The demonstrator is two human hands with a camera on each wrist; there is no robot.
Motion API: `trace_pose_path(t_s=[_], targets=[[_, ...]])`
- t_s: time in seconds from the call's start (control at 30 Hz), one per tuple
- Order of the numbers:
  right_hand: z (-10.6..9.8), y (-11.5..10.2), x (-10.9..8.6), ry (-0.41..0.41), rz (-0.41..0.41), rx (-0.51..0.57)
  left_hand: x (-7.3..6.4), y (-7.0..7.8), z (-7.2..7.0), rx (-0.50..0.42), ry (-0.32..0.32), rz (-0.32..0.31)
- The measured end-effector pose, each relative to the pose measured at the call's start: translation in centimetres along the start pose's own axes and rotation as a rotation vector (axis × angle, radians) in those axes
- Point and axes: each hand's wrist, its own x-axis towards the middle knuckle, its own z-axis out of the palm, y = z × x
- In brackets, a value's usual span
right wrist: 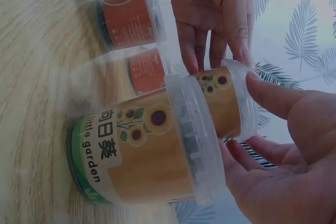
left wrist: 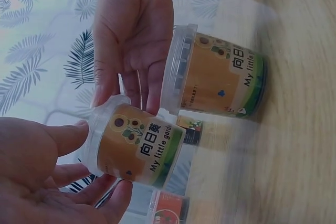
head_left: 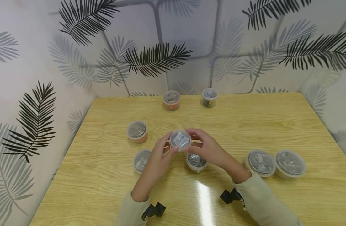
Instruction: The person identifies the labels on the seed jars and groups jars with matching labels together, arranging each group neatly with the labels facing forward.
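Observation:
In the head view, my left hand [head_left: 158, 160] and right hand [head_left: 208, 150] hold one small clear-lidded plastic cup [head_left: 180, 140] between them, above the table. Its label has sunflowers and the words "My little garden", readable on the cup [left wrist: 140, 148] in the left wrist view. Thumbs and fingertips of both hands pinch it around the lid rim. A second cup with the same sunflower label [head_left: 196, 162] stands on the table just below and nearer to me, apart from both palms. Silvery packets show through both lids.
Two lidded cups [head_left: 137, 131] [head_left: 141, 160] with reddish labels stand at the left. At the back are another reddish cup [head_left: 172, 101] and a dark-labelled cup [head_left: 209, 98]. Two wider lidded tubs [head_left: 261, 163] [head_left: 290, 164] sit side by side at the right. A leaf-patterned wall covering borders the wooden table [head_left: 91, 188].

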Motion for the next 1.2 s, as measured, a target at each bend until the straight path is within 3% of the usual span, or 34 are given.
trace_pose_path(t_s=[0.27,0.53,0.83,1.2], targets=[[0.6,0.4,-0.2,-0.039,-0.03,-0.118,-1.5,-0.7,0.4,0.006,0.033,-0.015],[0.7,0.4,-0.6,-0.076,-0.083,-0.364,-2.5,-1.2,1.2,0.017,0.047,-0.048],[0.8,0.0,-0.9,-0.145,-0.07,-0.455,-3.7,-1.1,1.2,0.147,0.019,-0.055],[1.4,-0.3,-1.1,-0.158,-0.055,-0.546,-4.5,-1.3,1.1,0.169,0.001,-0.061]])
